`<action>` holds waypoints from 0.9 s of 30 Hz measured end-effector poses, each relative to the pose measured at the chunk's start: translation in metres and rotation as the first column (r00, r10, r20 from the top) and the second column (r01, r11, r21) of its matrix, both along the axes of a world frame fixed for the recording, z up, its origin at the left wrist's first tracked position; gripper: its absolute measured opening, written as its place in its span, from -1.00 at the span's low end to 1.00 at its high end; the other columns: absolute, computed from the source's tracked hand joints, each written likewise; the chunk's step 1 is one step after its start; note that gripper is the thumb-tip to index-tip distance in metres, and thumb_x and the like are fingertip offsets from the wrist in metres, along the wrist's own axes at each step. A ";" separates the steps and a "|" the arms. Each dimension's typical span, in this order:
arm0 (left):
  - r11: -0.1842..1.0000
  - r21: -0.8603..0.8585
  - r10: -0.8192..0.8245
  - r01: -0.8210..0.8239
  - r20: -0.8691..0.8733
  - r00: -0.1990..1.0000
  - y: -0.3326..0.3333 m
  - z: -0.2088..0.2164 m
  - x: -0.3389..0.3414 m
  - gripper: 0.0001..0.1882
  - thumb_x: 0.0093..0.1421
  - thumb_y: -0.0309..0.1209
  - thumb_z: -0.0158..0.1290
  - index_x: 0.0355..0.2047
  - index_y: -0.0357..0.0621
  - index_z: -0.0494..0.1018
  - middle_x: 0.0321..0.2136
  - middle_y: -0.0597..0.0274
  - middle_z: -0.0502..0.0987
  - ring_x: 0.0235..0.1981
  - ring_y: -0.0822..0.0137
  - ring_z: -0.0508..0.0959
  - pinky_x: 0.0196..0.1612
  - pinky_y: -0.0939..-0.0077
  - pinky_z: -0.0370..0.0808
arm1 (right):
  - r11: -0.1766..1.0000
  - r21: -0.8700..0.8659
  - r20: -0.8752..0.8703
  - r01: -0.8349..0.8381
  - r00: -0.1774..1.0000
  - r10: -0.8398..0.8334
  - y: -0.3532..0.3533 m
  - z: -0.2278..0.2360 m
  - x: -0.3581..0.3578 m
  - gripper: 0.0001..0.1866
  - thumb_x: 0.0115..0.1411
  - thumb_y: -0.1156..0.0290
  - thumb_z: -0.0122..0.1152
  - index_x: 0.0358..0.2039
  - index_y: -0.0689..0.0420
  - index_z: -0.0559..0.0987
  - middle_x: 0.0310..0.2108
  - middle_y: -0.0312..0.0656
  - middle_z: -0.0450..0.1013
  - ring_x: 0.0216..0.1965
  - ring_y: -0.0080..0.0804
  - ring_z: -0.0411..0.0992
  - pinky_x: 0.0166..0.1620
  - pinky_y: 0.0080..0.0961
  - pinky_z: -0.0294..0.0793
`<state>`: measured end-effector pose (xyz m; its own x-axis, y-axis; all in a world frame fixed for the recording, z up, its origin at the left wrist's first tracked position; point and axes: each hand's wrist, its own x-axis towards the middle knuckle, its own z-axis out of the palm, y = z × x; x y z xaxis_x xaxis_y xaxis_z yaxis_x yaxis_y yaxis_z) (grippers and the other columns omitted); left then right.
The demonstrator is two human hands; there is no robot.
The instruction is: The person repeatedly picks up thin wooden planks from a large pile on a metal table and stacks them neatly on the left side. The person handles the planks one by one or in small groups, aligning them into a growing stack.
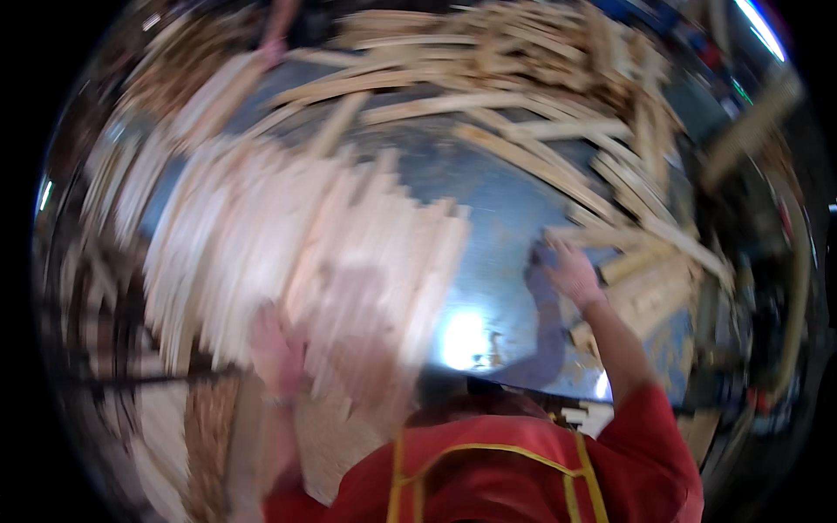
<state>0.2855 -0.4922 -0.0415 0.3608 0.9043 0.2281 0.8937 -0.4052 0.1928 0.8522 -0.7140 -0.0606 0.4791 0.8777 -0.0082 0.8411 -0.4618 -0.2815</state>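
Pale wooden strips lie side by side in a wide row on the left half of the metal table. At the near ends of these strips is my left hand, smeared by motion, so its grip is unclear. Over to the right, my right hand is stretched over the metal, fingers forward and somewhat apart. Its fingertips are at the left end of a loose wooden strip; whether they touch it is unclear. A shadow of that hand and arm falls on the table.
A jumbled heap of wooden strips covers the far side and continues down the right. Thicker wood pieces lie beside my right forearm. Another person's hand rests by boards at the far left. A bright reflection glares near the front edge.
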 end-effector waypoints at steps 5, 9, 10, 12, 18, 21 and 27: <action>0.810 -0.144 -0.578 0.569 -0.031 0.815 -0.139 -0.033 0.163 -0.11 0.26 -0.13 0.31 0.48 -0.28 0.23 0.40 -0.18 0.31 0.40 -0.21 0.32 0.43 -0.11 0.27 | 0.951 -0.310 0.369 0.011 0.923 0.109 0.023 -0.014 0.122 -0.34 0.19 0.30 0.34 0.32 0.05 0.46 0.26 0.00 0.46 0.34 -0.03 0.39 0.29 -0.14 0.41; 0.678 -0.281 -0.641 0.680 0.227 0.733 -0.185 -0.019 0.259 -0.16 0.19 -0.18 0.31 0.41 -0.25 0.29 0.28 -0.14 0.37 0.32 -0.20 0.36 0.35 -0.14 0.30 | 0.817 -0.548 0.055 -0.179 0.967 0.249 0.038 -0.009 0.125 -0.47 0.21 0.33 0.33 0.22 0.03 0.57 0.03 -0.03 0.62 0.16 -0.08 0.57 0.16 -0.13 0.53; 0.661 -0.278 -0.662 0.696 0.219 0.717 -0.190 -0.018 0.277 -0.17 0.18 -0.21 0.30 0.40 -0.25 0.29 0.26 -0.14 0.37 0.30 -0.22 0.36 0.33 -0.16 0.30 | 0.781 -0.564 -0.009 -0.268 0.948 0.319 0.034 0.012 0.097 -0.53 0.21 0.35 0.32 0.17 0.04 0.60 -0.02 -0.04 0.65 0.11 -0.08 0.60 0.13 -0.13 0.56; 0.669 -0.312 -0.653 0.674 0.185 0.734 -0.195 -0.028 0.302 -0.13 0.13 -0.18 0.37 0.38 -0.23 0.31 0.25 -0.07 0.38 0.30 -0.19 0.37 0.33 -0.16 0.31 | 0.798 -0.384 -0.163 -0.464 0.885 0.436 0.014 0.012 0.059 -0.53 0.17 0.31 0.39 0.12 0.04 0.62 0.01 -0.09 0.62 0.12 -0.12 0.57 0.18 -0.22 0.54; 0.663 -0.363 -0.702 0.655 0.003 0.712 -0.167 -0.029 0.377 -0.07 0.12 -0.11 0.40 0.42 -0.17 0.27 0.25 -0.04 0.38 0.30 -0.10 0.39 0.29 -0.06 0.37 | 0.959 -0.101 0.138 -0.263 0.951 0.275 -0.031 0.030 0.187 -0.37 0.11 0.22 0.40 0.24 -0.02 0.56 -0.05 -0.04 0.62 0.07 0.05 0.57 0.20 -0.08 0.52; 0.635 -0.417 -0.735 0.650 -0.069 0.674 -0.152 -0.052 0.402 -0.10 0.18 -0.09 0.33 0.45 -0.15 0.26 0.16 -0.02 0.46 0.18 -0.04 0.49 0.17 0.00 0.44 | 0.888 -0.446 -0.178 -0.107 0.984 0.028 -0.057 0.024 0.238 -0.26 0.07 0.03 0.49 0.28 -0.05 0.57 0.01 0.02 0.62 0.13 0.06 0.56 0.23 0.00 0.50; 0.615 -0.542 -0.701 0.573 -0.043 0.712 -0.156 -0.058 0.365 -0.14 0.28 0.00 0.21 0.49 -0.10 0.24 -0.01 -0.04 0.60 0.02 0.01 0.60 0.07 0.09 0.51 | 0.873 -0.395 -0.109 -0.286 0.958 0.264 -0.063 0.035 0.178 -0.41 0.11 0.07 0.46 0.17 -0.07 0.66 -0.01 0.05 0.63 0.11 0.04 0.57 0.15 -0.10 0.57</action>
<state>0.6501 -0.6482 -0.0994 0.8678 0.3853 -0.3139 0.4820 -0.8064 0.3427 1.0306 -0.7768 -0.0253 0.2085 0.8895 -0.4065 0.9405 -0.2963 -0.1661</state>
